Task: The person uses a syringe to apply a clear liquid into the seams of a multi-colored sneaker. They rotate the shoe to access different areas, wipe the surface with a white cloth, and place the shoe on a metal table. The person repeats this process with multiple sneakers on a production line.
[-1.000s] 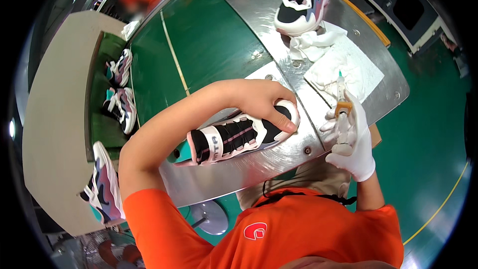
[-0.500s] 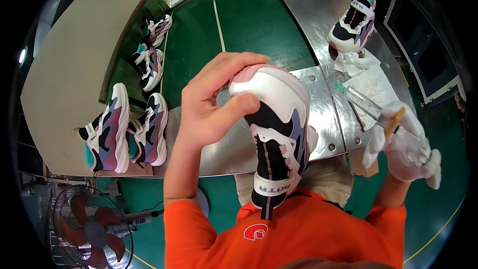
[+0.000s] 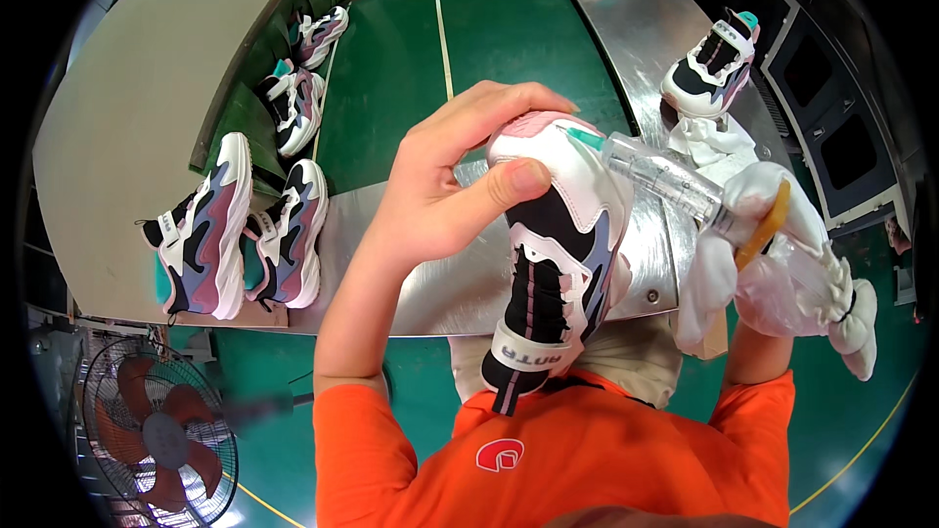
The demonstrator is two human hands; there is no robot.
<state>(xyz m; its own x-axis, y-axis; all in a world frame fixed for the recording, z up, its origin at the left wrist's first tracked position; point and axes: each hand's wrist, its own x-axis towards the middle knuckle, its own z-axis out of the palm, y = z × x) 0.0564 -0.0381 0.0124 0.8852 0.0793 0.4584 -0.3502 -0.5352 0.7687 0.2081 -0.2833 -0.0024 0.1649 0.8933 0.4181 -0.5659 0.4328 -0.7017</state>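
Note:
My bare left hand (image 3: 440,181) is closed round the toe of a sneaker (image 3: 572,181), white, black, pink and purple-blue, its thumb pressed on the white toe cap. The sneaker's toe points away from me, and its strap and heel end lie near my orange shirt. In my right hand (image 3: 743,244), covered with a white glove and clear plastic, is a clear syringe (image 3: 665,176). Its teal tip (image 3: 585,138) appears to touch the toe cap near the sole edge. A yellowish-brown strip (image 3: 768,225) shows at the syringe's rear end; the gloved fingers are partly hidden.
Several similar sneakers (image 3: 210,235) stand along the left side. Another sneaker (image 3: 712,68) sits on the metal ledge (image 3: 626,29) at the right, beside white cloth (image 3: 719,142). A green conveyor belt (image 3: 518,34) runs ahead. At the lower left is a fan (image 3: 164,438).
My right hand has brought the syringe leftward, so its tip now reaches the sneaker's toe. My left hand and the sneaker have shifted slightly right and away from me.

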